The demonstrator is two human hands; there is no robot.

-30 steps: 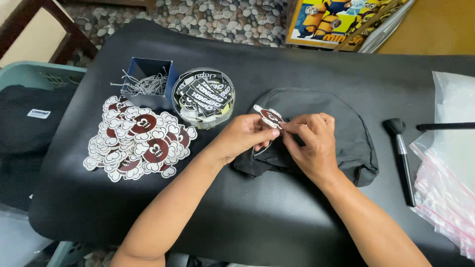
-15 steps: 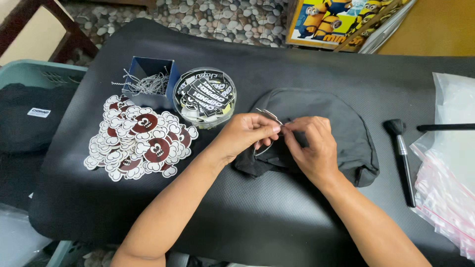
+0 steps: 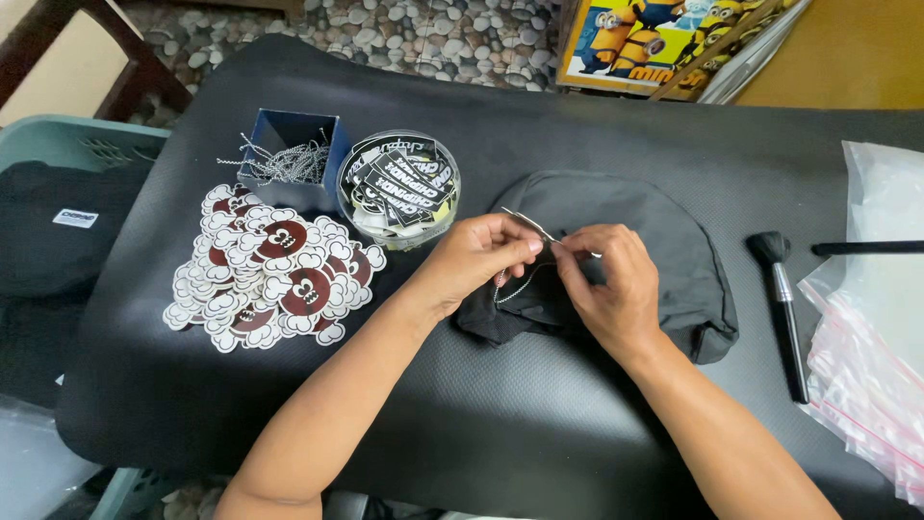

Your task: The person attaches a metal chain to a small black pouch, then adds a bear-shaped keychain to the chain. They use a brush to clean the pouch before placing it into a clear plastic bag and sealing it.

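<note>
Hands meet mid-mat: left hand (image 3: 481,262) and right hand (image 3: 606,284) pinch a ball chain (image 3: 525,282) over the black cap (image 3: 664,252); sticker pile (image 3: 274,274), tag tub (image 3: 397,188) and brush (image 3: 784,299) flank it. The sticker held a second ago is gone.

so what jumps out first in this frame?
The two hands at mid-table: the left hand and right hand pinch a thin silver ball chain over a black cloth cap. To the left lies a spread pile of die-cut red and white cartoon tags, with a blue box of more chains and a clear round tub of black labels behind it. A black brush lies to the right.
</note>
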